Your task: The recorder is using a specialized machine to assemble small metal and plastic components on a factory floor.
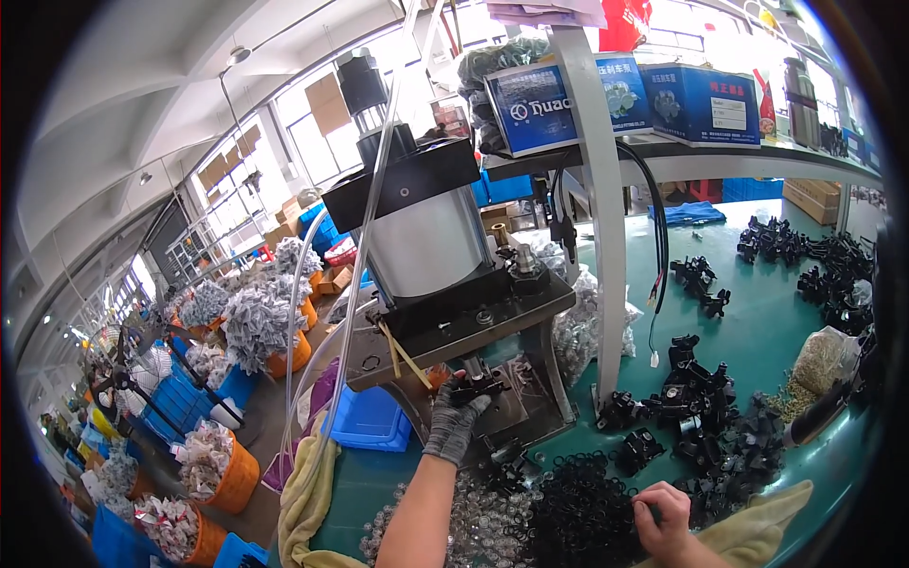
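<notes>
- Grey knitted glove, one: worn on the left hand, which was placed at the base of the press.
- Black part, one: held in the closed fingers of the left hand, beneath the metal ram of the press; its finer shape could not be made out.
- Right hand, bare: held low at the right edge of the heap of black rings, fingers curled and thumb drawn in close to the forefinger; whether a ring was pinched there could not be told.
- Clear rounded pieces, many: heaped to the left of the black rings, partly hidden by the left forearm.
- Black fittings, many: grouped in clusters to the right of the press, with more set toward the far side of the green worktop.
- Plastic bag, clear: laid near the right edge, with small yellowish pieces strewn beside it.
- Blue plastic box, one: placed just left of the press.
- Yellow-green cloth: draped at the left; a second cloth was laid beside the right hand.
- Printed blue cartons: ranged on the shelf above.
</notes>
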The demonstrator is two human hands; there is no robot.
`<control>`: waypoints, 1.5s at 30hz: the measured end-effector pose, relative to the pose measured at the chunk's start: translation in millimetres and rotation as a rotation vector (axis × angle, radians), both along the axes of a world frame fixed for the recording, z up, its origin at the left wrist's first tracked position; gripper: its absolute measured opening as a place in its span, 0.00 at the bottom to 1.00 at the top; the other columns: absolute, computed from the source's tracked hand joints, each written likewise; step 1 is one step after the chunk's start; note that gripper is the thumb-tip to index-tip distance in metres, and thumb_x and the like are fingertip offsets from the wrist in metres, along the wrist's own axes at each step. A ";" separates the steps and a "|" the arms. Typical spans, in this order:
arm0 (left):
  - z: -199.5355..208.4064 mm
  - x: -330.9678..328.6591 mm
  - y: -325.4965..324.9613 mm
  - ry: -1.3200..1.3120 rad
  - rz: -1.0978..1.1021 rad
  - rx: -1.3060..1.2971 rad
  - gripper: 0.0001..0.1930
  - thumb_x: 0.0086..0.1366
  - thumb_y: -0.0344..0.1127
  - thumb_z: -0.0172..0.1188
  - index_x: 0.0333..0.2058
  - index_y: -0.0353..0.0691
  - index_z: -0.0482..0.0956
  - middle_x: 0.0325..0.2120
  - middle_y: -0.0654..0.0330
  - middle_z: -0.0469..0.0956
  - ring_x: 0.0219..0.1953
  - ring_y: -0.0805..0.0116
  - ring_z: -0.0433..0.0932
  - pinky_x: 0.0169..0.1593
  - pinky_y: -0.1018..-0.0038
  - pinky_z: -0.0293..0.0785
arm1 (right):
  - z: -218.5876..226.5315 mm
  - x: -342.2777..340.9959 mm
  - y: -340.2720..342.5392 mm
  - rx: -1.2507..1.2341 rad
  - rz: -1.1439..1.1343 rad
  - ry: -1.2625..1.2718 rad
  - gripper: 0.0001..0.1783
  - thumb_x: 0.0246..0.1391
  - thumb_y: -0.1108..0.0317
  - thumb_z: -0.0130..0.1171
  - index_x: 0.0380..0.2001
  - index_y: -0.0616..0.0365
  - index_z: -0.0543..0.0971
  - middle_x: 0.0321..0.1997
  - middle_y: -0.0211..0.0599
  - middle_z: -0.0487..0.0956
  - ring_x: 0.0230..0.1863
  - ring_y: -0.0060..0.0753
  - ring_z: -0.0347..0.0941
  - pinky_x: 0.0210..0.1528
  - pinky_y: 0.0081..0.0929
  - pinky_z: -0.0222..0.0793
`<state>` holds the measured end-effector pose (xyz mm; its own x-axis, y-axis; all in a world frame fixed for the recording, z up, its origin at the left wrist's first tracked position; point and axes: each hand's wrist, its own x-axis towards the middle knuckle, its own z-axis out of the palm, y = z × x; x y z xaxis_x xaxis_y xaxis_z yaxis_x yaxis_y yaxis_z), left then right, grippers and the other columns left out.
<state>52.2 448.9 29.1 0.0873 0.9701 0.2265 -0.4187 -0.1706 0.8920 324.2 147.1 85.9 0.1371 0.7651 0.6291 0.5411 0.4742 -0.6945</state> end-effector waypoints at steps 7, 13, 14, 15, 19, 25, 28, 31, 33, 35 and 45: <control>-1.9 -3.5 5.8 -0.023 -0.007 -0.059 0.26 0.54 0.10 0.55 0.50 0.43 0.71 0.50 0.49 0.74 0.51 0.52 0.76 0.50 0.63 0.79 | -0.8 -1.2 1.6 0.023 0.004 0.026 0.02 0.52 0.81 0.56 0.30 0.65 0.76 0.26 0.39 0.73 0.20 0.28 0.66 0.21 0.23 0.60; 6.3 -2.6 -1.2 0.019 -0.037 -0.043 0.32 0.50 0.10 0.62 0.53 0.43 0.70 0.47 0.60 0.74 0.48 0.67 0.75 0.52 0.73 0.76 | 0.9 -0.6 2.6 0.061 -0.011 -0.016 0.02 0.52 0.81 0.56 0.30 0.65 0.76 0.26 0.38 0.73 0.19 0.27 0.65 0.21 0.23 0.60; 7.0 -3.6 -2.3 0.019 -0.036 -0.043 0.32 0.50 0.10 0.62 0.53 0.43 0.70 0.47 0.60 0.74 0.48 0.67 0.75 0.52 0.73 0.76 | 1.6 -1.7 0.8 0.033 -0.005 0.008 0.02 0.52 0.81 0.56 0.30 0.65 0.76 0.26 0.38 0.73 0.19 0.27 0.66 0.21 0.23 0.60; 8.6 -3.0 -4.2 0.007 -0.040 -0.039 0.32 0.50 0.11 0.62 0.53 0.43 0.70 0.47 0.60 0.75 0.48 0.67 0.75 0.51 0.73 0.76 | 1.9 -1.9 -0.2 0.005 -0.002 0.031 0.02 0.52 0.81 0.56 0.30 0.65 0.76 0.26 0.38 0.73 0.19 0.27 0.66 0.21 0.23 0.60; 11.4 -0.5 -5.0 0.009 -0.038 -0.053 0.32 0.49 0.11 0.63 0.53 0.43 0.70 0.46 0.59 0.75 0.47 0.66 0.76 0.51 0.73 0.77 | 1.8 -1.0 -0.2 0.033 -0.010 0.018 0.02 0.52 0.81 0.56 0.30 0.65 0.76 0.26 0.38 0.73 0.19 0.27 0.66 0.21 0.23 0.60; 13.2 2.8 -8.3 -0.034 -0.050 -0.046 0.32 0.50 0.11 0.63 0.53 0.42 0.69 0.46 0.58 0.75 0.47 0.66 0.77 0.50 0.73 0.77 | 3.9 -1.0 -0.8 0.043 -0.014 0.024 0.02 0.53 0.81 0.55 0.30 0.65 0.76 0.26 0.38 0.73 0.19 0.27 0.66 0.21 0.23 0.60; 18.7 3.0 -10.4 -0.037 -0.036 -0.072 0.31 0.50 0.11 0.63 0.53 0.42 0.69 0.46 0.58 0.75 0.47 0.66 0.76 0.50 0.73 0.77 | -0.2 -2.0 -2.0 0.036 -0.044 0.025 0.03 0.50 0.81 0.57 0.29 0.64 0.76 0.25 0.40 0.73 0.19 0.32 0.67 0.21 0.25 0.62; 21.2 -1.8 -14.4 0.109 0.040 -0.048 0.33 0.50 0.15 0.66 0.55 0.41 0.67 0.45 0.58 0.75 0.45 0.65 0.77 0.50 0.74 0.76 | -20.1 -3.5 -1.8 0.032 -0.097 -0.011 0.03 0.44 0.79 0.58 0.25 0.62 0.75 0.24 0.41 0.78 0.24 0.39 0.75 0.28 0.27 0.69; 19.7 -14.9 -25.2 0.290 0.179 0.084 0.34 0.51 0.19 0.67 0.56 0.40 0.65 0.45 0.57 0.75 0.46 0.66 0.76 0.50 0.75 0.76 | -21.2 -4.3 -1.6 0.064 -0.097 -0.016 0.06 0.42 0.77 0.62 0.27 0.61 0.77 0.24 0.39 0.77 0.24 0.37 0.74 0.28 0.27 0.70; 43.1 -22.8 -60.0 0.583 0.340 0.200 0.36 0.52 0.25 0.70 0.58 0.37 0.60 0.47 0.56 0.73 0.48 0.67 0.75 0.49 0.76 0.74 | -13.9 -4.5 -2.6 0.006 -0.045 -0.089 0.08 0.41 0.76 0.65 0.28 0.60 0.78 0.24 0.39 0.76 0.24 0.36 0.74 0.28 0.27 0.70; 86.2 -265.6 -440.2 1.600 0.678 0.006 0.19 0.59 0.33 0.62 0.49 0.36 0.74 0.41 0.51 0.76 0.44 0.59 0.76 0.48 0.68 0.74 | -11.2 -9.1 -16.3 -0.094 0.132 -0.673 0.11 0.38 0.60 0.70 0.26 0.49 0.82 0.22 0.29 0.75 0.25 0.34 0.74 0.26 0.31 0.71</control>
